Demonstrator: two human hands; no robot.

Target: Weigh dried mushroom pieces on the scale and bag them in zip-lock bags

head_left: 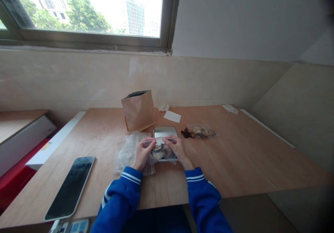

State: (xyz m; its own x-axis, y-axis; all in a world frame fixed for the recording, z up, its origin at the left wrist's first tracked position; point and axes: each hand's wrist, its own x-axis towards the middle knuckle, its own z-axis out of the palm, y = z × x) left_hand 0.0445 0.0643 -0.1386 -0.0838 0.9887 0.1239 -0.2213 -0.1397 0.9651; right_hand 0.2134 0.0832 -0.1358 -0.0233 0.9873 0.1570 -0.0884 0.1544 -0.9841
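A clear plastic bag [160, 154] with pale and brown dried pieces inside is held up by its top edge between both hands. My left hand [144, 152] is closed on the left part of that edge, thumb and fingers pinching. On the right part, my right hand [178, 150] pinches the same edge. Behind and below the bag is a small scale [165, 132] with a silver plate; its near part is mostly covered. Flat clear plastic bags [127, 153] lie beside my left hand.
A brown paper pouch [139, 111] stands open at the back. Right of the scale lie another filled clear bag [205, 131] and dark dried pieces [187, 133]. A white card [172, 116] and crumpled tissue [164, 108] are behind. A phone [71, 187] rests at front left.
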